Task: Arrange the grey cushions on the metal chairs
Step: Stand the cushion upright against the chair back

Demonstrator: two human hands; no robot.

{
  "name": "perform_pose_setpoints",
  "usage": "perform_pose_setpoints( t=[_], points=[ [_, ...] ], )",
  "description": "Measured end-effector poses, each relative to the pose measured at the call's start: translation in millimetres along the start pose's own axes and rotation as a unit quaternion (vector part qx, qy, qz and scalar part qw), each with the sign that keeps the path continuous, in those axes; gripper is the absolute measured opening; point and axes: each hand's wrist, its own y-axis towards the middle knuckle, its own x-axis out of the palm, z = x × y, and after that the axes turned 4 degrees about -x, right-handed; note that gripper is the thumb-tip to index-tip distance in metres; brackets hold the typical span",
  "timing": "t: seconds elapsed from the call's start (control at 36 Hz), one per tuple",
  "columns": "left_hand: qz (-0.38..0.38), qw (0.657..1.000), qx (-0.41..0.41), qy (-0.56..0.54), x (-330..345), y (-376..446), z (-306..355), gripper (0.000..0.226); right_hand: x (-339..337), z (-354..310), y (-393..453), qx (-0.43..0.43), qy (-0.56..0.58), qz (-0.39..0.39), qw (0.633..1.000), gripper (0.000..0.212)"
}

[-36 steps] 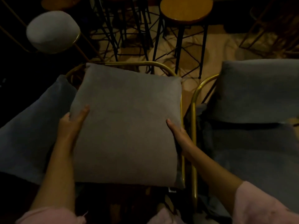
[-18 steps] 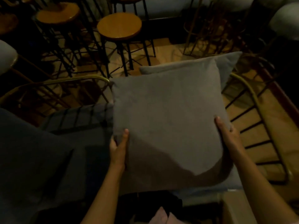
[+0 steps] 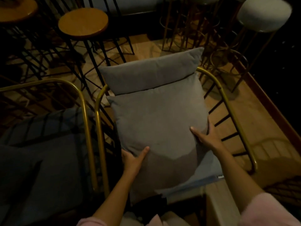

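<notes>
Dim room, head view looking down. Both hands are holding a grey cushion [image 3: 156,128] at centre frame, lowering it into a metal chair [image 3: 228,101] with a brass-coloured tube frame that is curving round it on both sides.

The left hand [image 3: 133,159] is gripping the cushion's lower left edge — thumb lying across the front face, fingers hidden behind. The right hand [image 3: 205,136] is clasping the right edge, thumb on the front, fingers wrapping round the side.

A second grey cushion [image 3: 149,74] is already standing against the chair back in the upper centre, its lower edge tucked behind the top of the held one. Whether the held cushion is resting on the seat yet or hanging just above it, I cannot tell; its lower part is in shadow.

At the left of the frame a neighbouring chair [image 3: 84,111] is carrying dark cushions [image 3: 45,157] already. A round wooden stool [image 3: 83,23] is standing in the upper left, a pale padded stool [image 3: 263,13] in the upper right.

Step in hand, as I judge it: seating the bottom cushion of this chair. Next move is likely calling for pressing it flat onto the seat, squaring it between the side rails, butting its far edge against the back cushion — then letting go.
</notes>
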Motion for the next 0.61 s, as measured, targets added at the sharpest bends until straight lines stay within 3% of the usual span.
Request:
perform_pose_setpoints(
  t=[0.19,0.42,0.5,0.61],
  points=[
    [0.008,1.0,0.005,0.014,3.4,3.5,9.5,0.151,20.0,15.3,8.2,0.033,-0.07,0.046,0.996,0.126],
    [0.024,0.997,0.067,0.038,-28.2,11.7,14.7,0.126,34.1,-8.3,-17.5,-0.071,-0.126,0.134,0.98,0.115],
    [0.055,0.995,0.077,0.019,-55.1,19.6,27.6,0.117,55.8,-39.1,-28.0,-0.153,-0.177,0.114,0.966,0.104],
    [0.14,0.985,0.101,-0.013,-134.1,30.2,52.0,0.096,116.3,-108.3,-40.3,-0.275,-0.192,0.014,0.942,0.101]
  ],
)
